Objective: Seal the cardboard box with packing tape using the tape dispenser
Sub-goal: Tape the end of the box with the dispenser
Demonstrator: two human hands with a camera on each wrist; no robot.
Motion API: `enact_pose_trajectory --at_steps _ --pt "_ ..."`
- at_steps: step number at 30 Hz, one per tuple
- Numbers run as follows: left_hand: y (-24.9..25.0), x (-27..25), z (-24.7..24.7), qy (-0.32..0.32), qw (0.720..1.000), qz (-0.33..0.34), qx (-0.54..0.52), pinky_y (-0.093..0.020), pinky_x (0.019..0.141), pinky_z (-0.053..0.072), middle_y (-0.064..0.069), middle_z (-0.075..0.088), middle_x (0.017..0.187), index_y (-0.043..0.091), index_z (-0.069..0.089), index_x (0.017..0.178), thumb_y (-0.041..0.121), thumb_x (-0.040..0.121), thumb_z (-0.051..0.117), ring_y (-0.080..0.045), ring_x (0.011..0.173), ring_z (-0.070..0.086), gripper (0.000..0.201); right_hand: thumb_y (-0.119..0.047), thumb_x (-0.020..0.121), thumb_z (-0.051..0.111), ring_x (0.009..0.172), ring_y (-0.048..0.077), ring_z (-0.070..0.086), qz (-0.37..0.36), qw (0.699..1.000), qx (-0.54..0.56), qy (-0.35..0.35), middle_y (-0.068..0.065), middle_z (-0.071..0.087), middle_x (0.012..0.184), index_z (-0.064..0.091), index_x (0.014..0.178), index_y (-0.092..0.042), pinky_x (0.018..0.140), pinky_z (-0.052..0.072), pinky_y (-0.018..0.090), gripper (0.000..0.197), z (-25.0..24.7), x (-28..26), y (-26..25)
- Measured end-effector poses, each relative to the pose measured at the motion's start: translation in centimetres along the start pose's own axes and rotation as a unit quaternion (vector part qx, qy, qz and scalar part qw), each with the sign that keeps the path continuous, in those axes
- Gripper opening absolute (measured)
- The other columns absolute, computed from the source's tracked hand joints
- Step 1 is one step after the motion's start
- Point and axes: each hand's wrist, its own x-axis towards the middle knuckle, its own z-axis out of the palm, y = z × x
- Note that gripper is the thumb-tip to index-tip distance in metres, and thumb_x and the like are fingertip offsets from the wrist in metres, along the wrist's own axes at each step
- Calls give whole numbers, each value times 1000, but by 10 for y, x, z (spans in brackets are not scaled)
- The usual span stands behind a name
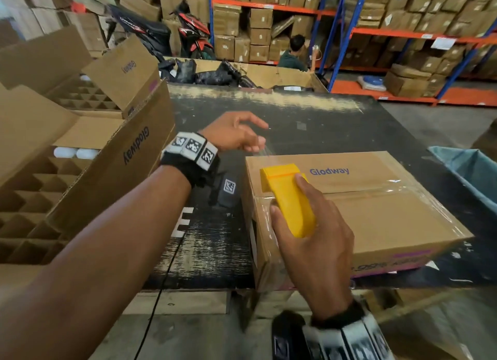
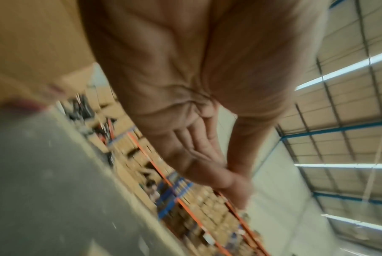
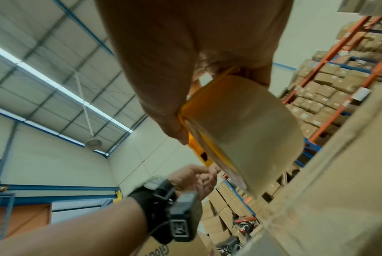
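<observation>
A closed brown cardboard box point(image 1: 376, 211) marked Glodway lies on the dark table point(image 1: 309, 123), with clear tape along its top seam. My right hand point(image 1: 312, 225) grips the yellow tape dispenser point(image 1: 289, 195) over the box's left end. A short strip of clear tape point(image 1: 262, 152) runs from the dispenser up to my left hand point(image 1: 254, 144), which pinches its free end just above the box's far left corner. In the right wrist view the tape roll point(image 3: 247, 138) sits in the yellow frame beside the box wall point(image 3: 339, 181). The left wrist view is blurred and shows my left hand point(image 2: 227, 173) with thumb against fingers.
Open Glodway cartons with cardboard dividers point(image 1: 80, 155) crowd the table's left side. A blue-lined bin point(image 1: 470, 176) stands at the right edge. Beyond the table are a large carton of dark bags point(image 1: 215, 74), parked motorbikes, orange-and-blue shelving and a person point(image 1: 293, 55).
</observation>
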Motion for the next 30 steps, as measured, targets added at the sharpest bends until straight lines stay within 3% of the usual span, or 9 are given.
enact_pose_trajectory --at_steps 3,6,8,14,20,22,24,26,30 --pt "-1 30 -24 24 1000 -19 0 -25 73 59 -16 77 93 8 61 128 1 88 74 -14 72 73 43 -59 83 64 114 10 56 36 998 -9 -48 -12 61 126 45 144 -45 91 43 26 65 -15 -6 -10" --pt "-18 59 -23 21 998 -51 32 -30 81 57 -28 76 105 7 63 127 1 87 74 -23 80 70 42 -58 84 64 112 17 60 45 997 -15 -65 -7 64 123 46 142 -43 90 45 32 62 -6 15 -13" --pt "-34 75 -18 38 996 -68 38 -27 73 55 -30 74 106 3 61 129 -2 87 71 -22 74 68 43 -56 85 63 113 21 60 52 995 -30 -75 -3 66 123 48 142 -40 92 48 36 61 7 34 -10" --pt "-82 103 -14 42 992 -106 50 -17 59 55 -13 74 84 5 61 127 -4 88 70 -8 58 68 41 -57 85 59 114 26 61 72 988 -72 -119 0 67 122 47 142 -39 90 49 39 61 32 57 0" --pt "-110 114 -13 -7 982 -135 129 -30 83 58 -7 75 102 23 70 118 18 85 78 -21 90 69 34 -56 85 59 115 29 60 87 985 -80 -127 1 66 124 48 140 -39 91 49 42 58 39 60 3" --pt "-114 110 -17 4 969 -118 217 -35 100 54 -5 72 115 22 71 121 15 83 78 -22 106 67 39 -56 86 59 114 29 61 88 985 -85 -125 2 67 122 48 139 -40 90 49 42 57 40 60 3" --pt "-121 102 -23 69 974 -70 206 -35 95 53 -3 73 103 21 76 111 9 82 76 -19 97 67 32 -56 86 59 112 28 61 88 985 -86 -121 2 67 121 48 139 -39 88 50 41 56 39 59 3" --pt "-126 89 -24 108 992 -12 69 -31 85 54 -1 77 97 20 76 106 6 89 67 -17 92 71 24 -57 86 58 110 28 62 86 985 -89 -119 2 68 119 48 138 -39 86 50 41 56 40 60 3" --pt "-136 66 1 36 996 77 33 -22 96 53 -1 77 117 19 75 117 14 97 61 -8 112 71 25 -57 85 58 111 29 62 91 985 -87 -117 3 68 120 49 138 -39 87 50 41 57 41 61 2"
